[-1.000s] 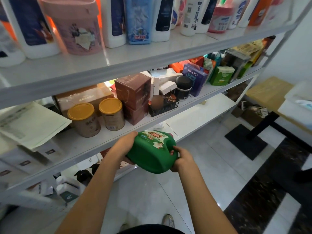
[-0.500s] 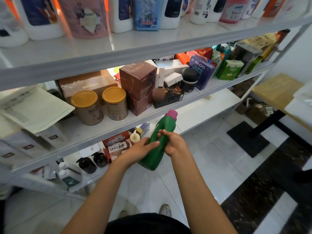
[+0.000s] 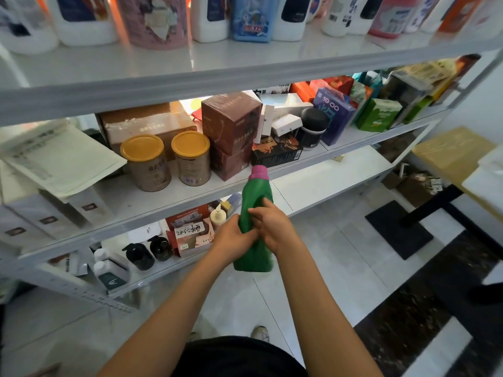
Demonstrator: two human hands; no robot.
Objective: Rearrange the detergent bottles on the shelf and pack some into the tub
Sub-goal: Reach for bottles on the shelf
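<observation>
A green detergent bottle [image 3: 255, 198] with a pink cap stands nearly upright in the air in front of the white shelf unit [image 3: 245, 74]. My left hand [image 3: 234, 238] grips its lower left side. My right hand [image 3: 273, 227] wraps its fingers over the bottle's middle from the right. On the top shelf stand several detergent bottles, among them a blue one [image 3: 251, 17], white ones [image 3: 209, 19] and a pink tub [image 3: 153, 21]. Their tops are cut off by the frame.
The middle shelf holds two gold-lidded tins [image 3: 147, 163], brown boxes [image 3: 231, 123], a black jar [image 3: 313, 127] and papers [image 3: 57, 159]. Small dark pump bottles [image 3: 138, 255] sit on the lowest shelf. A black table leg [image 3: 432, 206] and a wooden tabletop [image 3: 451, 153] are at right.
The bottle turned from lying bottom-toward-me to standing nearly upright with its cap up. Both hands shifted their hold to its sides, and the view tilted down slightly.
</observation>
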